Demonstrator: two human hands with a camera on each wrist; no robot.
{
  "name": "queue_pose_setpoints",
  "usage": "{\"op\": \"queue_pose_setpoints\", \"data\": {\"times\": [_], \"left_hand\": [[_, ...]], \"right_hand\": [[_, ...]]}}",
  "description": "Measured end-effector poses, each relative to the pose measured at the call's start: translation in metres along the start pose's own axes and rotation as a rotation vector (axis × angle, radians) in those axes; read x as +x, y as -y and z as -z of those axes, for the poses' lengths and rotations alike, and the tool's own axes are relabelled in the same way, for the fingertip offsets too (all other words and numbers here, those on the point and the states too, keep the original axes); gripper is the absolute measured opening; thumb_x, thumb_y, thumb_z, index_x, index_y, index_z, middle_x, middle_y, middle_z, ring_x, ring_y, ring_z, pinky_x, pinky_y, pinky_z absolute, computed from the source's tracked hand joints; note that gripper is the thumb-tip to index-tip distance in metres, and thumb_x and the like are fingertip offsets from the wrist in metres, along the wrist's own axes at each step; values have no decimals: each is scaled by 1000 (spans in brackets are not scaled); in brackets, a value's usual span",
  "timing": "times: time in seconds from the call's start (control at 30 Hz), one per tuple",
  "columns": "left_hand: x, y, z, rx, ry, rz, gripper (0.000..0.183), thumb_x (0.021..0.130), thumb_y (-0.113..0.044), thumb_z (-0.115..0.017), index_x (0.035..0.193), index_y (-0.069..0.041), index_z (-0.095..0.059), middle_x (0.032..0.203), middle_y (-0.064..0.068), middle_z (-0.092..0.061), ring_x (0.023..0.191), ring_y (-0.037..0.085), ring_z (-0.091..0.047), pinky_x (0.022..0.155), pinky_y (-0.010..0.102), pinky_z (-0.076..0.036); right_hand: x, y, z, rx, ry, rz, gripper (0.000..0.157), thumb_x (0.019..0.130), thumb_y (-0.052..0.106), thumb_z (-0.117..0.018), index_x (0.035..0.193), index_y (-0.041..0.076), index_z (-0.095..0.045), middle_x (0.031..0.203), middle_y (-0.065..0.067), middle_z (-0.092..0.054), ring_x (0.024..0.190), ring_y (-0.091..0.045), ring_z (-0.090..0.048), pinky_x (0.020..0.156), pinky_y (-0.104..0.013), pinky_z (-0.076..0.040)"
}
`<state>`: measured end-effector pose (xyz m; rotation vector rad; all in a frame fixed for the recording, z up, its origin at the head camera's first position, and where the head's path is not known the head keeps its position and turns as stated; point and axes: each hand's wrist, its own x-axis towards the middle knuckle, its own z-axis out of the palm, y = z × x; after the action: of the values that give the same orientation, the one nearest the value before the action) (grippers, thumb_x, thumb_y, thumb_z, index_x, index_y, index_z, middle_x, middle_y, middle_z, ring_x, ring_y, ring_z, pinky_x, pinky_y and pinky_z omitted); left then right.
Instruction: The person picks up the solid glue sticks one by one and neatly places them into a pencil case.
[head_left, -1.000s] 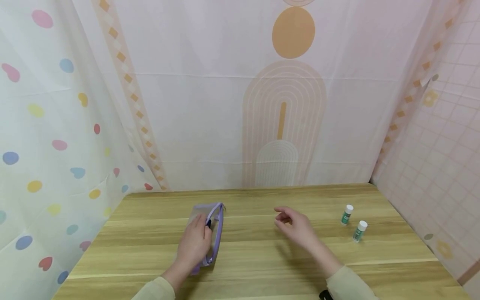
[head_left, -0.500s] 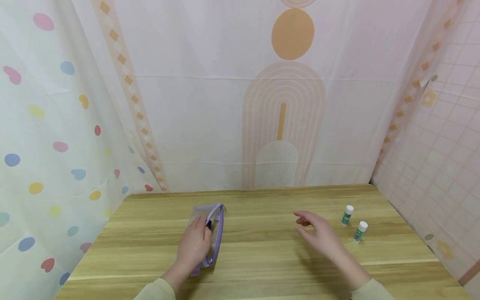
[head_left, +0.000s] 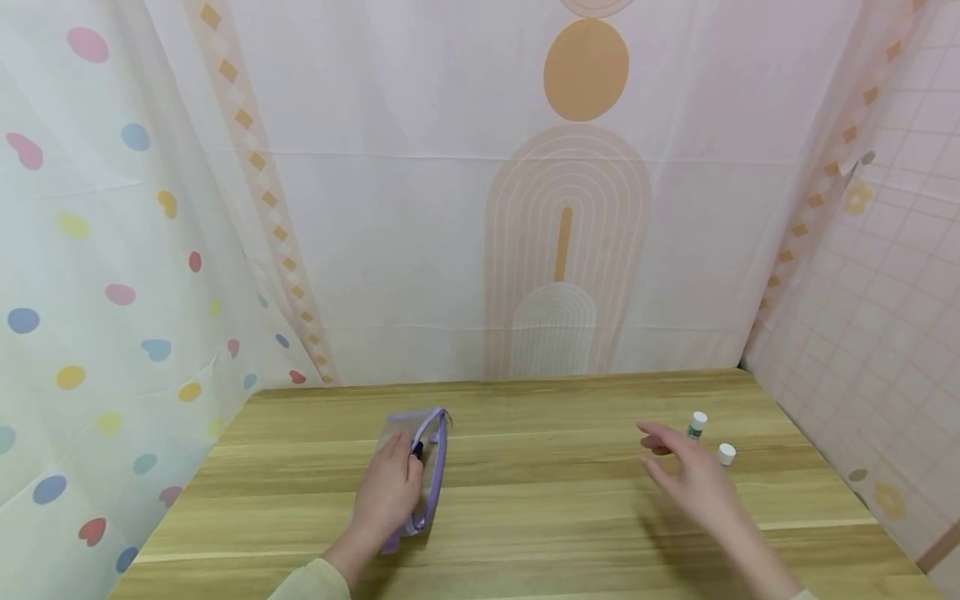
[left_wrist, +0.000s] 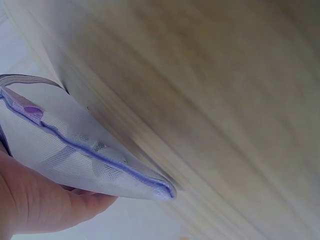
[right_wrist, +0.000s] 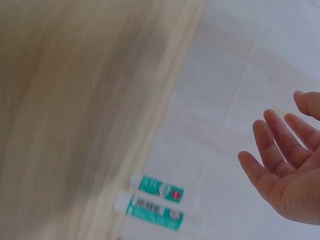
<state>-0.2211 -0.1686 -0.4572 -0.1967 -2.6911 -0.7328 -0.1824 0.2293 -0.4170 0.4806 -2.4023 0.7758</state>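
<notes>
A mesh zip pouch (head_left: 438,483) with purple trim stands on the left part of the table, its zipped mouth parted. My left hand (head_left: 388,492) grips it along one side; something dark shows at the mouth beside the thumb. In the left wrist view, the pale mesh of the pouch (left_wrist: 75,150) hides most of the fingers. At the right my right hand (head_left: 693,483) hovers over the table, fingers apart and holding nothing. Just beyond it stand two glue sticks with white caps and green labels, the farther glue stick (head_left: 697,423) and the nearer glue stick (head_left: 726,454), both partly hidden by the hand.
The wooden table (head_left: 525,500) ends at a patterned curtain (head_left: 420,250) at the back. Spotted cloth (head_left: 97,250) hangs on the left and checked cloth (head_left: 885,333) on the right.
My right hand has moved right from the middle of the table to beside the glue sticks, partly covering them. The left hand and the pouch have stayed in place.
</notes>
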Motion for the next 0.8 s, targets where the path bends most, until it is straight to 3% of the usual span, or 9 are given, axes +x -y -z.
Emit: {"op": "queue_pose_setpoints", "data": {"times": [0.3, 0.43, 0.57, 0.8], "left_hand": [[0, 1, -2, -2, -2, -8, 44, 97, -8, -44, 135, 12, -50, 136, 36, -49, 124, 51, -49, 105, 58, -40], [0, 2, -2, -4, -1, -5, 44, 97, -8, -44, 135, 12, -50, 136, 36, -49, 124, 51, -49, 104, 59, -40], [0, 2, -2, 2, -2, -7, 44, 97, -9, -44, 136, 13, -50, 136, 36, -49, 124, 51, -49, 105, 58, -39], [0, 2, -2, 3, -7, -5, 45, 97, -9, -43, 136, 14, -50, 136, 36, -49, 124, 51, -49, 105, 58, -39]], "right_hand": [[-4, -13, 29, -39, -105, -3, 46, 78, -4, -77, 122, -1, -64, 99, -9, -73, 90, -29, -66, 86, -22, -43], [-7, -21, 39, -55, -114, -54, 48, 79, -3, -77, 124, -2, -63, 103, -12, -72, 94, -34, -66, 86, -20, -42], [-11, -30, 45, -48, -116, -127, 46, 82, -2, -75, 125, -4, -61, 106, -17, -71, 96, -38, -65, 86, -7, -36], [-18, -43, 51, -51, -140, -239, 44, 86, 4, -73, 126, -5, -59, 111, -23, -68, 99, -32, -62, 84, 0, -30]]}}
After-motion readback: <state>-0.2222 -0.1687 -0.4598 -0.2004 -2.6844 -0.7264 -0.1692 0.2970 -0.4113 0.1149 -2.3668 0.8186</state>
